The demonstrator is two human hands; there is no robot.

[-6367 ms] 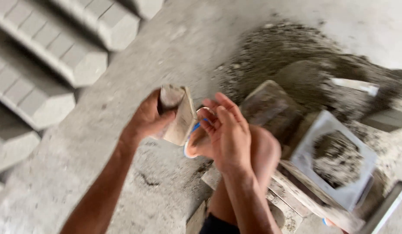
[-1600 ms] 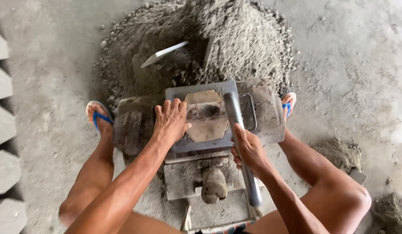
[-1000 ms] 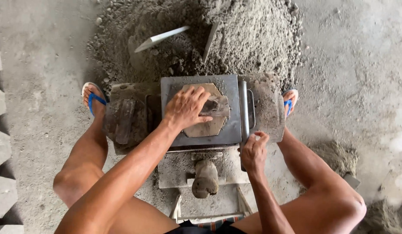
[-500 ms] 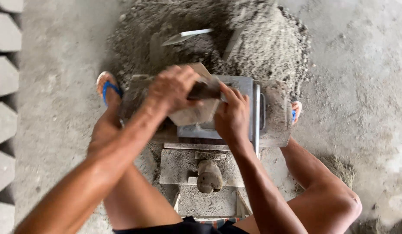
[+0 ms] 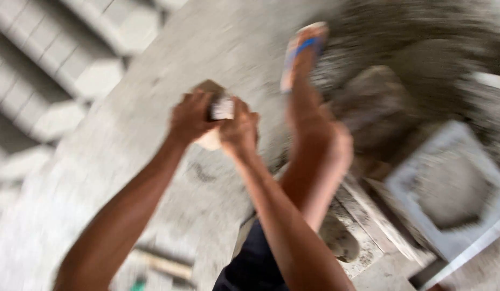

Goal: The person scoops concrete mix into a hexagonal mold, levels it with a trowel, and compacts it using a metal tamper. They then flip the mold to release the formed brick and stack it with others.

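Freshly moulded grey hexagonal cement block [image 5: 209,116] on its tan board, probably heavy and crumbly, best borne by the board's edges, clamped between left hand [image 5: 191,114] and right hand [image 5: 240,129], left of the metal press mould [image 5: 449,194].

Hexagonal pavers [image 5: 93,81], sand pile [image 5: 422,32], sandal [image 5: 301,51]

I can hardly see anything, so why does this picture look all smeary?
The head view is streaked by motion blur throughout: the left hand and right hand clasp a pale grey block with smeared edges, the blue-strapped sandal is fuzzy, and the grey hexagonal pavers look soft under flat daylight.
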